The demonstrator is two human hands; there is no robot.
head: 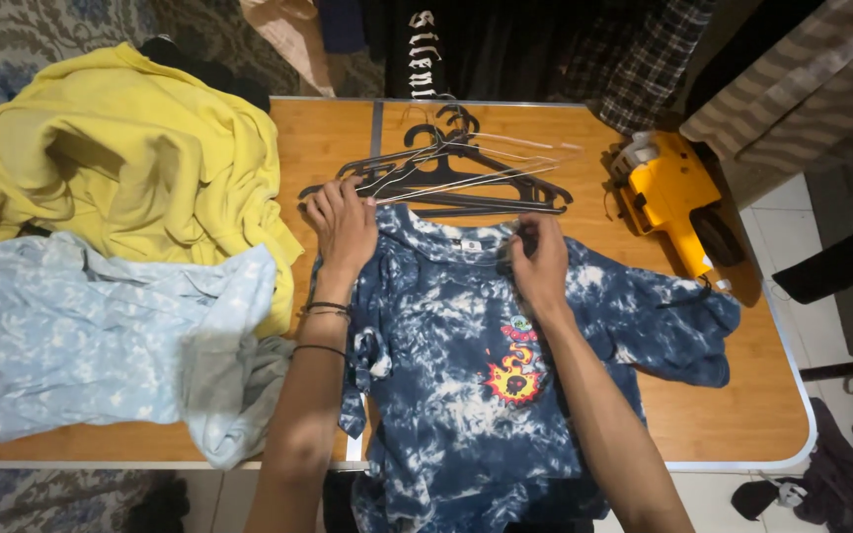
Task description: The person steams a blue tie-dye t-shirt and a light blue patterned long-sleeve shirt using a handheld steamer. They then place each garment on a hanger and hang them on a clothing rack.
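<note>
Navy-and-white tie-dye shirt (pixel 466 375), yellow sweatshirt (pixel 120 168), perhaps pale-blue mottled garment (pixel 101 336)

On the one wooden folding table (pixel 723 415) lie three garments: one dark blue tie-dye T-shirt (pixel 456 395), one yellow sweatshirt (pixel 120 158) and one pale blue patterned garment (pixel 91 336). One pile of black hangers (pixel 446 173) holds several, too tangled to count exactly. One yellow toy vehicle (pixel 668 192) stands there. Two hands, the left hand (pixel 343 225) and the right hand (pixel 537 259), show.

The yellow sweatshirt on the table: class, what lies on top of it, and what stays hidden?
A light blue patterned garment overlaps the lower edge of the yellow sweatshirt. The covered hem and the wooden table beneath cannot be seen.
</note>
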